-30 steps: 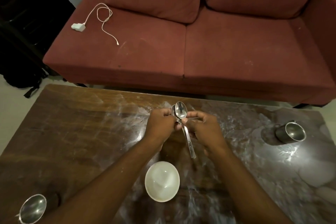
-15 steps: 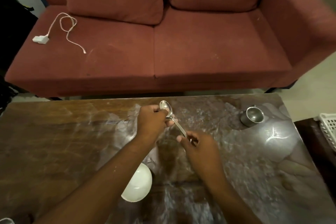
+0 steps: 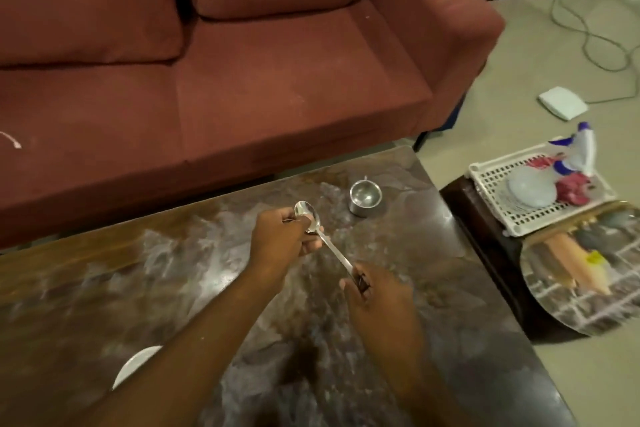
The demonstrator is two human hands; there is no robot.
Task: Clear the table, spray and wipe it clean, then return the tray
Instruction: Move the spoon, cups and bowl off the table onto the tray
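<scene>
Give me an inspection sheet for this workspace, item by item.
Surface: table smeared with white streaks.
Job's things: spoon held above the table; steel cup and white bowl on it; tray on the side table, holding a spray bottle and red cloth.
Clutter: white box on floor.
Hands: left hand grips the spoon's bowl end; right hand holds its handle.
Cables: cable on floor; white cable end on sofa.
Surroundings: red sofa behind table.
</scene>
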